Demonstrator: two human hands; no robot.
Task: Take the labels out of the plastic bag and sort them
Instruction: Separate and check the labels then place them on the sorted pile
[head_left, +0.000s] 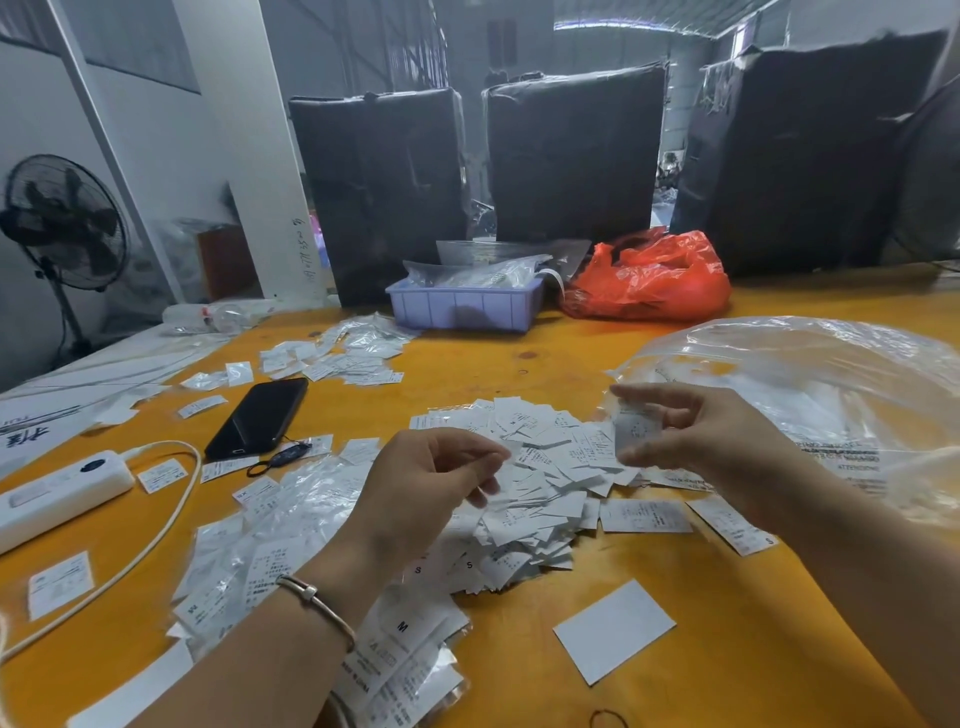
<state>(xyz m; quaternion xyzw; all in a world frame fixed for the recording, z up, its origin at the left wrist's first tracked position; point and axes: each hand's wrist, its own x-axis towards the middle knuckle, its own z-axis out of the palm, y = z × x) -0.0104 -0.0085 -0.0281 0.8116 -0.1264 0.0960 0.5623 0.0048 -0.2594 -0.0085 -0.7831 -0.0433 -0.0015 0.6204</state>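
Right hand (696, 441): fingers pinch a small clear packet (638, 431) above the label pile (540, 488) at the centre of the yellow bench (519, 364). Left hand (426, 483): fingers curled, pinching nothing visible. The large plastic bag (810, 379) lies right of the pile.

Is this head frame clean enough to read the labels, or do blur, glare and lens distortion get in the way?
Head view: wide-angle bending curves the orange table's far edge; glare streaks the large clear plastic bag; the right hand and its small white label are motion-smeared; size letters on nearer labels read, fine print does not; the dark wrapped bales sit backlit.
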